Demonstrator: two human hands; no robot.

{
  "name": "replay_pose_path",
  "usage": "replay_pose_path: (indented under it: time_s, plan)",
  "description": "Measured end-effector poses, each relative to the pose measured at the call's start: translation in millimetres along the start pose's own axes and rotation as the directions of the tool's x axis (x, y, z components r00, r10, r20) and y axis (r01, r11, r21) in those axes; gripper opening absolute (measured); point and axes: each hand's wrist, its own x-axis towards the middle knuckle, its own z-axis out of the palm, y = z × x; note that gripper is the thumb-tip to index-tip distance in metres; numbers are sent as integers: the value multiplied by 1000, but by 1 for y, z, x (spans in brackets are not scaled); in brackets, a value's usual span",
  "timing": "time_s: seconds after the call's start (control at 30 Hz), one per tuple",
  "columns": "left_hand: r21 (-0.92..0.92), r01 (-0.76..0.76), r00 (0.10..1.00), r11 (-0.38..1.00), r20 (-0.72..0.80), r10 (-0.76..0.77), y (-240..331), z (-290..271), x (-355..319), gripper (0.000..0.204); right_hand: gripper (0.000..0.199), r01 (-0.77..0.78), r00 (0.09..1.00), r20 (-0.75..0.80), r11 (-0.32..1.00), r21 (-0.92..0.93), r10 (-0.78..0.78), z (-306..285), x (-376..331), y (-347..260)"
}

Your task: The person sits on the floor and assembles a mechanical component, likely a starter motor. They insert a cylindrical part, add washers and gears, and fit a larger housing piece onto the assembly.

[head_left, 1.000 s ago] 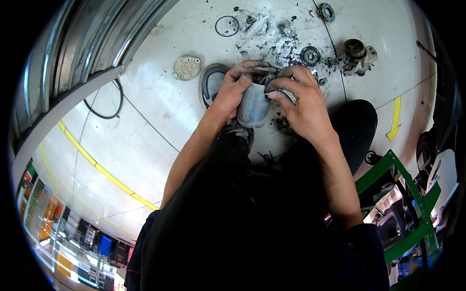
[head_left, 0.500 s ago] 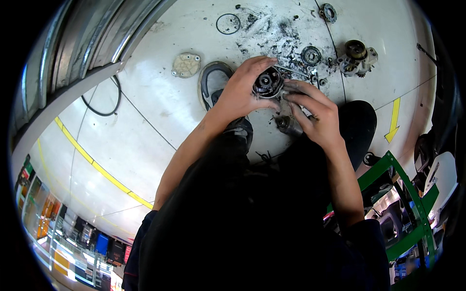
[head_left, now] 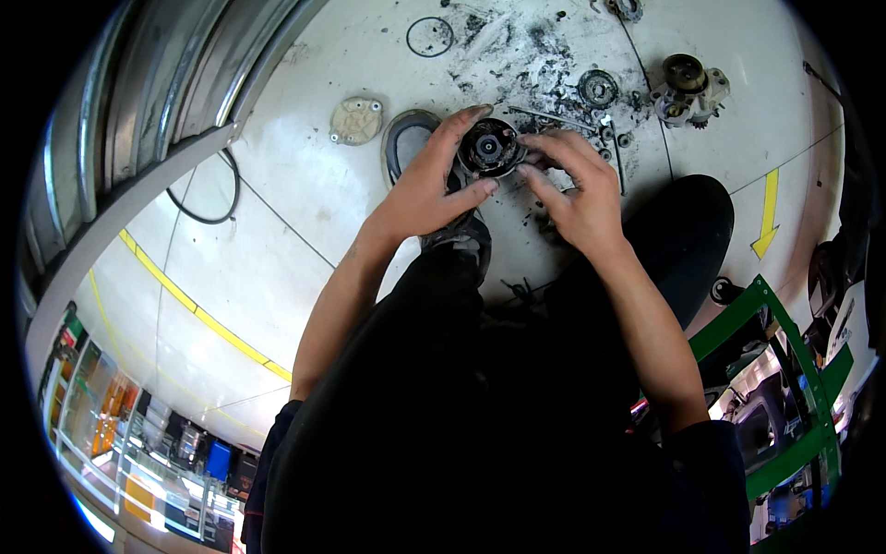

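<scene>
A round, dark, greasy motor part [head_left: 489, 148], open end up, is held just above the floor; a ringed hub shows in its middle. My left hand [head_left: 434, 185] is wrapped round its left side, fingers along the far edge and thumb along the near one. At its right rim, the fingertips and thumb of my right hand [head_left: 581, 189] press close together. What lies under the part is hidden. Just right of my hands lie a dark toothed ring [head_left: 598, 89], a thin metal rod [head_left: 554, 117] and several small washers [head_left: 606, 134].
Black grime [head_left: 526, 46] is smeared over the pale floor. A light metal cover [head_left: 356, 121] and a thin ring [head_left: 430, 37] lie at far left, a metal housing [head_left: 688, 88] at far right. A green frame [head_left: 784, 369] stands right, ribbed metal [head_left: 148, 102] left.
The motor part and both hands have moved left, and its open end now faces up more squarely. The floor items have shifted slightly in view. The small cylinder by my right hand no longer shows.
</scene>
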Motion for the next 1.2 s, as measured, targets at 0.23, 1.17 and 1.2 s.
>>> replay_pose_path:
  time_s: [0.23, 1.17, 1.2]
  plan:
    - [-337, 133, 991, 932, 53, -122, -1, -2, -2, 67, 33, -196, 980, 29, 979, 55, 195, 9, 1, -13]
    - [315, -28, 998, 949, -37, 41, 35, -39, 16, 16, 22, 653, 710, 518, 720, -233, -477, -27, 42, -1]
    - [315, -66, 995, 947, -52, 87, 34, -38, 16, 15, 22, 666, 695, 523, 715, -212, -493, -27, 44, -1]
